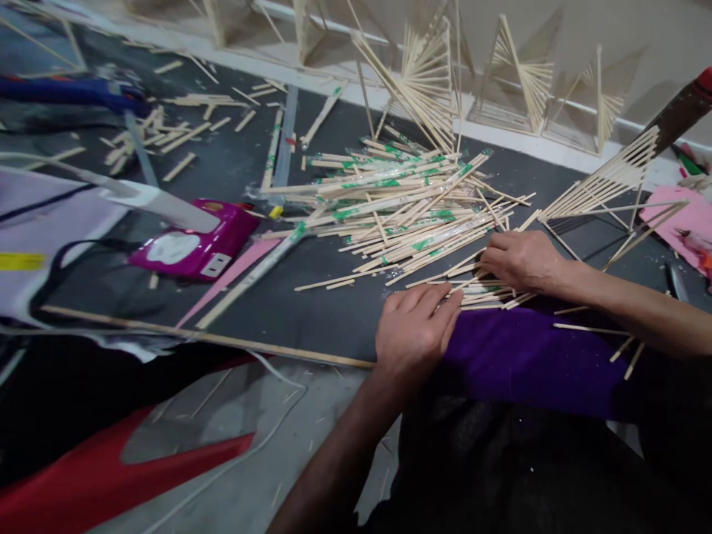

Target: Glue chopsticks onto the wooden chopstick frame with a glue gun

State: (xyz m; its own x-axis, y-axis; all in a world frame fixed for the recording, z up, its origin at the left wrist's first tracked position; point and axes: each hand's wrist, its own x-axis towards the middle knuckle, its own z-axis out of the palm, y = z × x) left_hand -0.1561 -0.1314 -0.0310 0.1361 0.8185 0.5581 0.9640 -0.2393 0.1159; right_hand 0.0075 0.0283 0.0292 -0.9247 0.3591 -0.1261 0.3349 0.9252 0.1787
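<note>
Thin wooden chopsticks lie in a loose bunch at the table's front edge, over purple cloth. My left hand rests at their left ends, fingers together and bent over them. Just to the right, my right hand is closed, its fingers curled down on the chopsticks; the fingertips of both hands are partly hidden. Beyond my hands spreads a big pile of chopsticks, several still in clear wrappers with green print. A fan-shaped stick frame stands right of my right hand.
A magenta-and-white power strip with cables sits at left, near a pink strip. Short stick pieces and a blue-handled tool lie farther back. More stick frames line the wall. Pink material is at right.
</note>
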